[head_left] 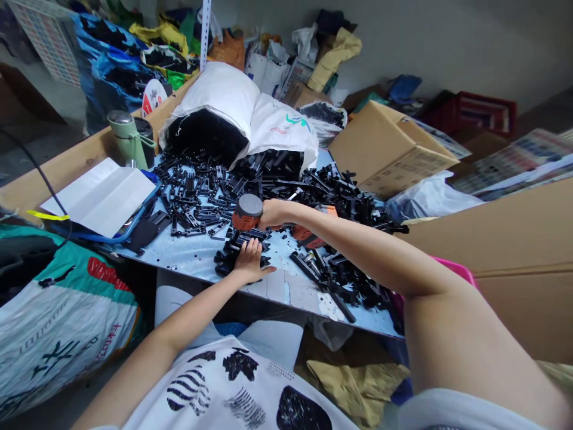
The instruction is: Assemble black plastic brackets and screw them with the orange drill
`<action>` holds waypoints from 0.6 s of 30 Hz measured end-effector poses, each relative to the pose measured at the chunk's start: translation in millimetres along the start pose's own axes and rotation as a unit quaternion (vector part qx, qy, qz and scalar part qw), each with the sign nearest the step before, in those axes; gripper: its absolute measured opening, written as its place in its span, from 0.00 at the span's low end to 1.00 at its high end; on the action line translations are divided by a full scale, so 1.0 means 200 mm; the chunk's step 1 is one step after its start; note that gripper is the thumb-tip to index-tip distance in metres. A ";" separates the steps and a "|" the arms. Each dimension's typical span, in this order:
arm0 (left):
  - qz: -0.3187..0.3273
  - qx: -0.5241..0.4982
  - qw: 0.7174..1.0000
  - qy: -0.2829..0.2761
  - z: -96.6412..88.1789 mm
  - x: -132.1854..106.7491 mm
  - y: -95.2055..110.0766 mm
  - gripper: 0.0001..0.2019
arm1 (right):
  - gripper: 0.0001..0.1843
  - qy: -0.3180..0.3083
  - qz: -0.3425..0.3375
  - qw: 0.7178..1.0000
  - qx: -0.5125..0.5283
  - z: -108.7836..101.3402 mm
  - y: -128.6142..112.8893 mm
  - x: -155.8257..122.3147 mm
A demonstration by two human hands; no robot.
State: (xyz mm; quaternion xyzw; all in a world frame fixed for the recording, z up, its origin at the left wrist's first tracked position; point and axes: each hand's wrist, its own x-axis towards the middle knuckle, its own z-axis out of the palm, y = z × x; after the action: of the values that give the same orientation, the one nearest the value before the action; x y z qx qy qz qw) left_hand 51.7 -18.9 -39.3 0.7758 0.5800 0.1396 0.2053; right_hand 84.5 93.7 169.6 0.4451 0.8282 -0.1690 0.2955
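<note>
My right hand (pixel 274 213) is wrapped around the handle of an orange and black cordless drill (pixel 247 214). The drill's round grey end faces up, and its front points down toward a cluster of black plastic parts (pixel 230 254) near the table's front edge. The drill tip is hidden. On that cluster lies my left hand (pixel 251 258), fingers stretched over the parts and thumb spread to the right. Loose black plastic pieces (pixel 197 200) are strewn behind the drill, and a heap of longer black parts (pixel 353 269) lies right of it.
Two white sacks (pixel 224 95) spill black parts at the back of the table. A blue tray (pixel 129 233) with folded white card (pixel 101 194) and a green flask (pixel 129 140) stand left. At the right are cardboard boxes (pixel 389 149); a printed sack (pixel 67 334) stands at lower left.
</note>
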 end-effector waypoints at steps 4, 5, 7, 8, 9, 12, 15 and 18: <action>0.002 0.004 1.000 0.004 0.02 0.00 0.00 0.49 | 0.14 -0.012 0.005 1.000 0.003 0.02 -0.06 0.04; 0.004 0.006 1.000 0.009 0.02 0.00 0.00 0.49 | 0.14 -0.012 0.006 1.000 -0.004 0.02 -0.07 0.04; 0.007 0.009 1.000 0.022 0.02 0.00 -0.01 0.50 | 0.15 -0.006 0.003 1.000 -0.029 0.03 -0.10 0.01; 0.008 0.010 0.999 0.031 0.02 0.00 -0.01 0.50 | 0.16 0.002 -0.001 0.999 -0.048 0.03 -0.11 -0.01; 0.010 0.012 0.999 0.044 0.03 0.00 -0.01 0.50 | 0.16 0.014 -0.004 0.998 -0.068 0.03 -0.12 -0.04; 0.017 0.012 0.997 0.080 0.03 -0.02 -0.01 0.47 | 0.17 0.030 -0.011 0.994 -0.108 0.05 -0.15 -0.11; 0.017 0.001 0.996 0.086 0.03 -0.03 -0.01 0.46 | 0.15 -0.009 -0.010 0.993 -0.118 0.09 -0.18 -0.13; 0.010 -0.009 0.996 0.084 0.02 -0.04 -0.01 0.44 | 0.15 -0.041 0.002 0.994 -0.103 0.12 -0.20 -0.11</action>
State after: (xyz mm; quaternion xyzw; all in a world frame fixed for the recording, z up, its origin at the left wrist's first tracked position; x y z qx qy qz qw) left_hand 49.4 -27.2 -43.1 0.7650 0.5864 0.2114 0.1619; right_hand 67.9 44.0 165.2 0.4070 0.8274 -0.1005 0.3737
